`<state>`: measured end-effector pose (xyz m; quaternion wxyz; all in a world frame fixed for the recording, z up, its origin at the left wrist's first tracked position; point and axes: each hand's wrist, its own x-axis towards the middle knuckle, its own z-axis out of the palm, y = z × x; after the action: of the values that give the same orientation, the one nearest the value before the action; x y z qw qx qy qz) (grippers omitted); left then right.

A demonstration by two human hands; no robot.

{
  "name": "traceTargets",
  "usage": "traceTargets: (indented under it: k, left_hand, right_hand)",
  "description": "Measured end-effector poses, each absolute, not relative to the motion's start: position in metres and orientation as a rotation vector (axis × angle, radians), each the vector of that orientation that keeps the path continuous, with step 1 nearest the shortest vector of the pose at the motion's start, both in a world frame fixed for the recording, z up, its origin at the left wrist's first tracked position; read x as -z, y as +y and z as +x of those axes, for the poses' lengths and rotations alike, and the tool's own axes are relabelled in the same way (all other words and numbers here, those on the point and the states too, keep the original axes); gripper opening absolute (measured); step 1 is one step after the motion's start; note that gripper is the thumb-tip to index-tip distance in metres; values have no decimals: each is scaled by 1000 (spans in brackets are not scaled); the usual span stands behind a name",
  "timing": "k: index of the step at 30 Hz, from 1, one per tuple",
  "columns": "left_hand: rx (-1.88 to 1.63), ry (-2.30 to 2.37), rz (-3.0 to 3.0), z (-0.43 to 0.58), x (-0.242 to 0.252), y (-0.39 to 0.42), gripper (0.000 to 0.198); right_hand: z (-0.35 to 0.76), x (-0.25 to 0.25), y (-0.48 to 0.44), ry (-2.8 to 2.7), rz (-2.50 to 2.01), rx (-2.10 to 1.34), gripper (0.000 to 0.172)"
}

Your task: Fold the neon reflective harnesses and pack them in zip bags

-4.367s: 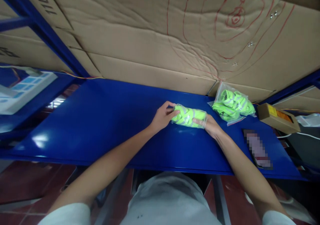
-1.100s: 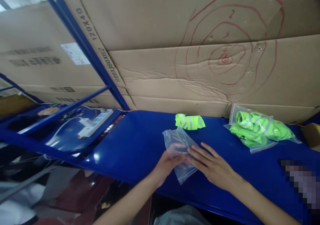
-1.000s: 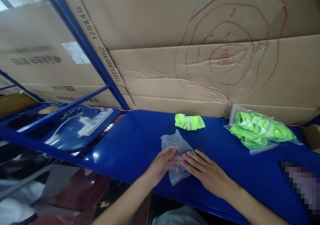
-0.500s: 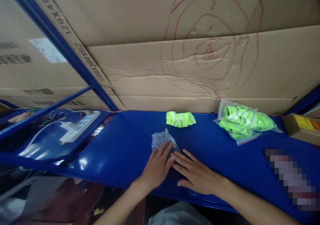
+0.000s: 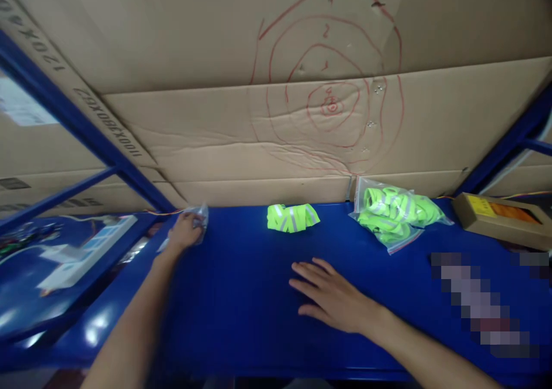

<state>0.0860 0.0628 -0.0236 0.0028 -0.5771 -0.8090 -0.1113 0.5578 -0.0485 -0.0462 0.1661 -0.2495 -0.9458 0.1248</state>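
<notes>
At the back left of the blue shelf [image 5: 241, 308], my left hand [image 5: 184, 233] is closed on a crumpled clear plastic bag [image 5: 202, 216], whose edges show past the fingers. My right hand [image 5: 330, 297] rests palm down near the middle with fingers spread, holding nothing. Beyond it, by the cardboard wall, lies a rolled neon-yellow reflective vest or strap [image 5: 292, 218] with silver stripes. Farther right, clear zip bags [image 5: 392, 210] hold more of the same neon material.
A cardboard box [image 5: 500, 219] with a yellow label stands at the back right, a pixelated item [image 5: 478, 302] in front of it. Cardboard [image 5: 194, 118] with red target rings forms the back. Left of a blue frame post [image 5: 138, 182] is a white power strip [image 5: 90, 254].
My left hand has carried the plastic bag from the middle to the back left. My right hand stays near its place, fingers spread. The view has shifted right.
</notes>
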Motion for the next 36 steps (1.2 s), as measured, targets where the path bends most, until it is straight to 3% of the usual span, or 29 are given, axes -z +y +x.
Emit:
traceTargets:
  k: [5, 11, 19, 31, 36]
  left_hand:
    - [551, -2304, -1833, 118, 38, 51, 34]
    - [827, -1765, -2286, 185, 49, 41, 27]
    - [832, -1332, -2819, 262, 78, 11, 30]
    - [935, -1479, -2749, 245, 75, 22, 25]
    - [971, -1545, -2617, 249, 76, 21, 37]
  right_hand:
    - [611, 18, -2, -2181, -1199, 88, 47]
    - [669, 35, 45, -1785, -1610, 482, 64]
    - [665, 56, 48, -1778, -1704, 521, 61]
    - [615, 62, 23, -2100, -1455, 312, 61]
    - [620, 68, 27, -2096, -1424, 237, 54]
